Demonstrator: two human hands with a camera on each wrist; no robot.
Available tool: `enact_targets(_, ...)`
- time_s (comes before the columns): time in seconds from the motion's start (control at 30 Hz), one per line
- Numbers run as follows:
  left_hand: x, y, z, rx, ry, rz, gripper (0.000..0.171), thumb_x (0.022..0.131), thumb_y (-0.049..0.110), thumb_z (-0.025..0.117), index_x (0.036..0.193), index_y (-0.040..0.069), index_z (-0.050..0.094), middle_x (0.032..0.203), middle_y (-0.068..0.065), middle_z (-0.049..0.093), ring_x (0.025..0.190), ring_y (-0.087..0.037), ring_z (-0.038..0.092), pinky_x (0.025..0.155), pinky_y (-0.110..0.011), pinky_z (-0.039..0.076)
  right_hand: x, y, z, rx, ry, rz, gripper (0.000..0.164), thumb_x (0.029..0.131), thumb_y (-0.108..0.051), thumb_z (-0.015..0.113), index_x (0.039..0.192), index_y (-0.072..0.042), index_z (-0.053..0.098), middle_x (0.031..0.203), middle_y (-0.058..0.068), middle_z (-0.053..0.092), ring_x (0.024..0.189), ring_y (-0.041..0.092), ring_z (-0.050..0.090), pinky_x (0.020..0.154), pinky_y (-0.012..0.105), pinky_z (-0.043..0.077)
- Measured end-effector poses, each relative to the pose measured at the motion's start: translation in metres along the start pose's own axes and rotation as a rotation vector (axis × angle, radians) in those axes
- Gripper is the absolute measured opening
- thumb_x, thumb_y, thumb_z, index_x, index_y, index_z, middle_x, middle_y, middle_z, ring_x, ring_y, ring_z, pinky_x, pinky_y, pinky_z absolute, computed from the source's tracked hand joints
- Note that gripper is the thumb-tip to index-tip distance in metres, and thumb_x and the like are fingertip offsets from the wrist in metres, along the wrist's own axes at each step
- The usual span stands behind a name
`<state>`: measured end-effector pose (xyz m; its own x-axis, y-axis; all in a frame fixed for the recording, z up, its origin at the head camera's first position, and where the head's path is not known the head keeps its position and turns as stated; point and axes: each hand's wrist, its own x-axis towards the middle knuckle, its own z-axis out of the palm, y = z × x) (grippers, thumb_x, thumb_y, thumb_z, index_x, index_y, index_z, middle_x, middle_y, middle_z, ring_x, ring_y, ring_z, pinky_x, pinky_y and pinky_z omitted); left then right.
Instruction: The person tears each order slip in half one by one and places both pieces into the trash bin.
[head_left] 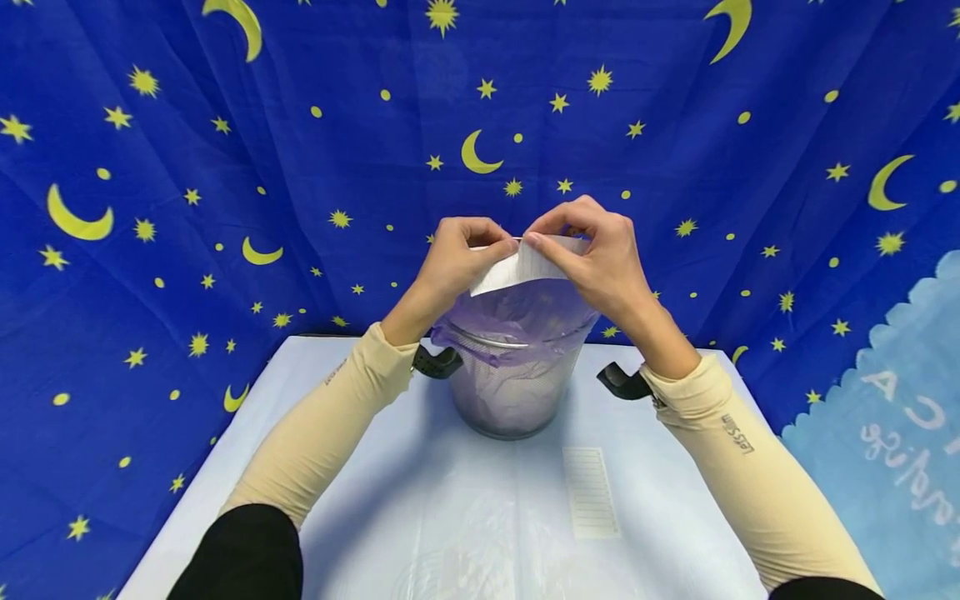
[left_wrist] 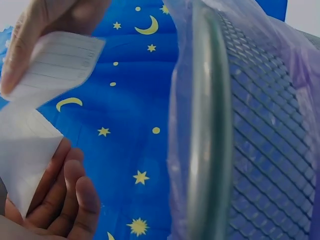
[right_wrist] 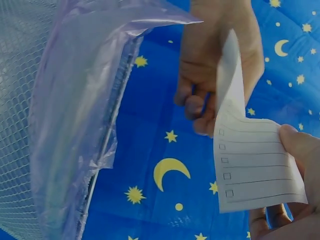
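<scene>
Both hands hold up a white lined slip of paper (head_left: 510, 271) above a wire-mesh wastebasket (head_left: 525, 404). My left hand (head_left: 459, 257) pinches one side between thumb and fingers, and my right hand (head_left: 600, 254) pinches the other, thumbs almost meeting. Between them the paper is twisted, its two halves at different angles; a ragged edge shows in the left wrist view. Small printed boxes run along the right half in the right wrist view. A thin purple bin bag (head_left: 498, 317) lines the basket and folds over its metal rim (left_wrist: 207, 125).
On the white table (head_left: 360, 517), a lined paper strip (head_left: 591, 492) lies in front of the basket, to the right. A blue curtain (head_left: 315, 150) with moons and stars hangs right behind. Black wrist mounts (head_left: 624, 381) jut from the sleeves beside the basket.
</scene>
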<state>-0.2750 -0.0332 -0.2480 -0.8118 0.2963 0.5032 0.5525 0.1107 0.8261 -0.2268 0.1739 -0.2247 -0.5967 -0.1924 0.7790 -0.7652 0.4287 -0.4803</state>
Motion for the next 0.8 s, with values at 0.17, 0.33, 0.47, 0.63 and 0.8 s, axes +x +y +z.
enact_targets(0.17, -0.001, -0.005, -0.002, 0.028, -0.001, 0.003, 0.008, 0.094, 0.009, 0.077, 0.090, 0.003, 0.080, 0.090, -0.007, 0.075, 0.082, -0.016, 0.067, 0.068, -0.027, 0.051, 0.002, -0.008, -0.002, 0.061, 0.035, -0.010, 0.005, 0.092, -0.011, 0.083, 0.095, -0.008, 0.082, 0.094, 0.007, 0.077, 0.090, 0.012, 0.061, 0.075, 0.021, 0.051)
enact_targets(0.33, -0.002, -0.010, -0.004, 0.116, 0.000, 0.034, 0.008, 0.095, 0.010, 0.078, 0.091, 0.004, 0.081, 0.083, -0.006, 0.072, 0.067, -0.017, 0.056, 0.058, -0.026, 0.043, 0.003, -0.011, -0.005, 0.114, 0.083, -0.041, 0.004, 0.091, -0.008, 0.083, 0.094, -0.005, 0.082, 0.093, 0.009, 0.077, 0.086, 0.015, 0.060, 0.070, 0.024, 0.048)
enact_targets(0.47, -0.001, -0.012, -0.005, 0.163, 0.033, 0.055, 0.008, 0.093, 0.011, 0.079, 0.089, 0.004, 0.081, 0.080, -0.005, 0.072, 0.067, -0.018, 0.057, 0.059, -0.025, 0.043, 0.004, -0.013, -0.007, 0.122, 0.119, -0.058, 0.006, 0.092, -0.008, 0.082, 0.095, -0.003, 0.082, 0.093, 0.010, 0.077, 0.086, 0.016, 0.061, 0.070, 0.024, 0.049)
enact_targets(0.63, -0.002, -0.013, -0.007, 0.184, 0.079, 0.055, 0.007, 0.093, 0.010, 0.080, 0.090, 0.004, 0.082, 0.083, -0.008, 0.076, 0.068, -0.017, 0.062, 0.060, -0.024, 0.048, 0.004, -0.018, -0.008, 0.135, 0.200, -0.022, 0.006, 0.092, -0.001, 0.080, 0.095, 0.003, 0.080, 0.090, 0.012, 0.076, 0.079, 0.010, 0.063, 0.065, 0.020, 0.049)
enact_targets(0.8, -0.002, -0.014, -0.009, 0.225, 0.128, 0.022, 0.009, 0.093, 0.013, 0.081, 0.091, 0.004, 0.082, 0.087, -0.009, 0.078, 0.070, -0.012, 0.065, 0.061, -0.022, 0.049, 0.006, -0.018, -0.010, 0.136, 0.243, 0.023, 0.007, 0.093, 0.000, 0.078, 0.095, 0.007, 0.078, 0.090, 0.014, 0.075, 0.071, 0.009, 0.063, 0.061, 0.018, 0.049)
